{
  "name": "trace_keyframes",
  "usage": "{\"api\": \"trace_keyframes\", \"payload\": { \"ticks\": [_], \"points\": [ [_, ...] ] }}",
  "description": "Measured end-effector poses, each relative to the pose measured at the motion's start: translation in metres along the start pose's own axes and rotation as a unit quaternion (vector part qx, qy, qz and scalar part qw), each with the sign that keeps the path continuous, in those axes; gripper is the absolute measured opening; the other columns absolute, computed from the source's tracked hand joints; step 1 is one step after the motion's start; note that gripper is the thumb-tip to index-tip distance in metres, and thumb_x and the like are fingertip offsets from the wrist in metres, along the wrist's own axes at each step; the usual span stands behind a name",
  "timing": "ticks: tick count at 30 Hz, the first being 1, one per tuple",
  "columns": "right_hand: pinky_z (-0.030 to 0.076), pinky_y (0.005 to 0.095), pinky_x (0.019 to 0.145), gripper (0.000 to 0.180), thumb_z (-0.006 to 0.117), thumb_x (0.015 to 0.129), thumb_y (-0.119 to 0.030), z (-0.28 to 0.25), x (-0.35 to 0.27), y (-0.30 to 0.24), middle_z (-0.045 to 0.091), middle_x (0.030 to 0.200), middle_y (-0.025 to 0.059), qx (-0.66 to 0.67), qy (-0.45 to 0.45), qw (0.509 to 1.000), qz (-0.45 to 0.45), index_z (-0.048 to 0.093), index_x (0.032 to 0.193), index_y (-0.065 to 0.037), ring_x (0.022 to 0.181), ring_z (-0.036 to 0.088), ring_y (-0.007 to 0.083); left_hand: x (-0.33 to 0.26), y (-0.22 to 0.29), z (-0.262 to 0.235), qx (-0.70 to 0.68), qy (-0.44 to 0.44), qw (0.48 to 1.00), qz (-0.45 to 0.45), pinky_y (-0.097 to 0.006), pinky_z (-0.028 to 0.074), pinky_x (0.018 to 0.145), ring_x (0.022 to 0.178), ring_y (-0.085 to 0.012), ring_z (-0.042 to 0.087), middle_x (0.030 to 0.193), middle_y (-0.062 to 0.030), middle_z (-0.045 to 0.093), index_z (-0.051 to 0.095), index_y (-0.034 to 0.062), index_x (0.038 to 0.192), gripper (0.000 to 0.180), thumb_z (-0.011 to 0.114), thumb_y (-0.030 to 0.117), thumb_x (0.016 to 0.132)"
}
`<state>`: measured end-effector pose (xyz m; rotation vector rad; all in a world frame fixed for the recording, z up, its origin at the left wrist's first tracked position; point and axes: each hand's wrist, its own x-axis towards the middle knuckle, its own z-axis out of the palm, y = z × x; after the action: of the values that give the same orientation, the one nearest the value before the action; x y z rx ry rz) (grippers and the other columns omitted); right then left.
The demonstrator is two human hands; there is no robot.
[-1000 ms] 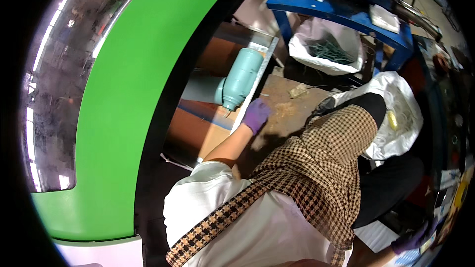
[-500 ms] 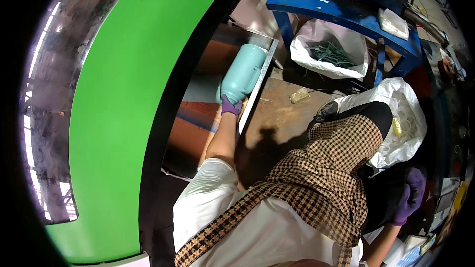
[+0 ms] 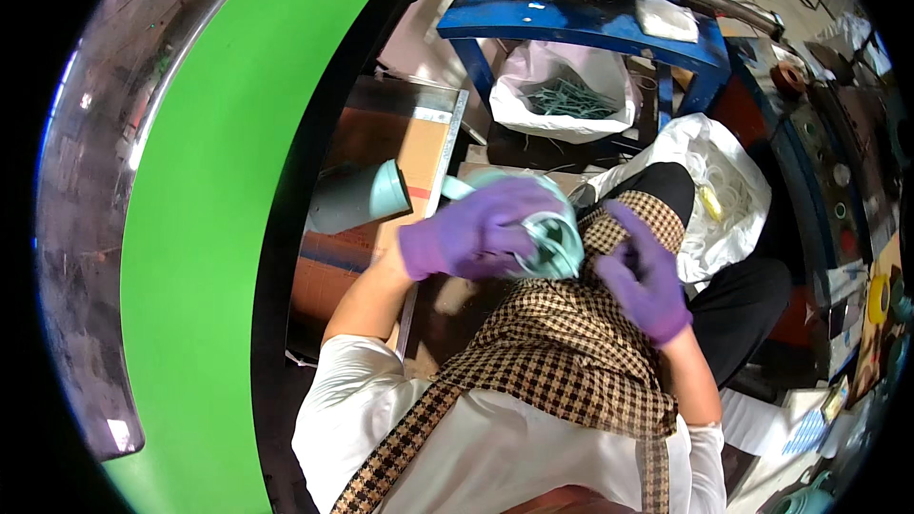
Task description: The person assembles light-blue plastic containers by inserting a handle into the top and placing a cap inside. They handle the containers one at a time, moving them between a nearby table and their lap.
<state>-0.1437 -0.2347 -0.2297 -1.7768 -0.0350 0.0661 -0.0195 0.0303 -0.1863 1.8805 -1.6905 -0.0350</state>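
My left hand (image 3: 468,231), in a purple glove, grips a pale teal plastic cup-shaped part (image 3: 550,238) over my lap, its open end with inner ribs turned toward my right. My right hand (image 3: 645,276), also in a purple glove, hovers just to the right of the part with fingers spread and nothing in it. Another teal part (image 3: 360,198) of the same kind lies on its side on cardboard (image 3: 419,148) to the left. A checked apron (image 3: 562,362) covers my lap.
A big green curved surface (image 3: 209,228) fills the left. A blue metal stand (image 3: 571,19) is ahead, with a white bag of teal scraps (image 3: 569,93) under it. Another white bag (image 3: 733,200) sits at my right knee. Cluttered shelves run along the right edge.
My left hand reached out to a teal part on the cardboard, picked one up and brought it back over my lap. My right hand came up from the lower right to meet it.
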Motion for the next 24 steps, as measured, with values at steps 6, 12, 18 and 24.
{"api": "trace_keyframes", "payload": {
  "ticks": [6, 12, 18, 24],
  "points": [
    [0.055, 0.0375, 0.088, 0.048, 0.065, 0.093, -0.022, 0.004, 0.025, 0.018, 0.068, 0.121, 0.0192, -0.068, 0.077, 0.993, -0.064, 0.055, 0.139, -0.009, 0.107, 0.069, 0.0355, 0.053, -0.012, 0.052, -0.013, 0.109, 0.994, 0.006, -0.058, 0.034, 0.104, 0.116, -0.0477, 0.05, 0.131, -0.0264, 0.055, 0.055, 0.0, 0.13, 0.077, 0.082, 0.044, 0.073],
    [0.055, 0.0371, 0.078, 0.045, 0.068, 0.088, -0.011, 0.017, 0.011, 0.034, 0.067, 0.113, 0.0179, -0.091, 0.175, 0.971, -0.132, 0.06, 0.131, -0.007, 0.083, 0.068, 0.0334, 0.047, -0.019, 0.076, 0.034, 0.095, 0.978, -0.181, -0.052, 0.037, 0.105, 0.118, -0.0447, 0.054, 0.126, -0.021, 0.06, 0.048, -0.0044, 0.138, 0.108, 0.089, 0.047, 0.052],
    [0.056, 0.0368, 0.063, 0.054, 0.078, 0.073, -0.018, 0.027, -0.011, 0.032, 0.061, 0.123, 0.0102, -0.324, 0.089, 0.895, -0.294, 0.061, 0.125, -0.015, 0.083, 0.068, 0.0254, 0.044, -0.021, 0.081, 0.124, 0.164, 0.973, -0.102, -0.049, 0.043, 0.093, 0.104, -0.0379, 0.063, 0.114, -0.017, 0.067, 0.068, 0.0054, 0.108, 0.063, 0.086, 0.038, 0.058],
    [0.054, 0.0403, 0.065, 0.066, 0.085, 0.064, -0.029, 0.029, -0.011, 0.066, 0.062, 0.121, 0.008, -0.403, 0.055, 0.893, -0.194, 0.06, 0.124, -0.018, 0.08, 0.068, 0.0265, 0.069, -0.004, 0.111, 0.073, 0.213, 0.973, -0.057, -0.052, 0.048, 0.094, 0.103, -0.0376, 0.065, 0.107, -0.0163, 0.07, 0.068, 0.0014, 0.103, 0.049, 0.085, 0.024, 0.063]
  ]
}}
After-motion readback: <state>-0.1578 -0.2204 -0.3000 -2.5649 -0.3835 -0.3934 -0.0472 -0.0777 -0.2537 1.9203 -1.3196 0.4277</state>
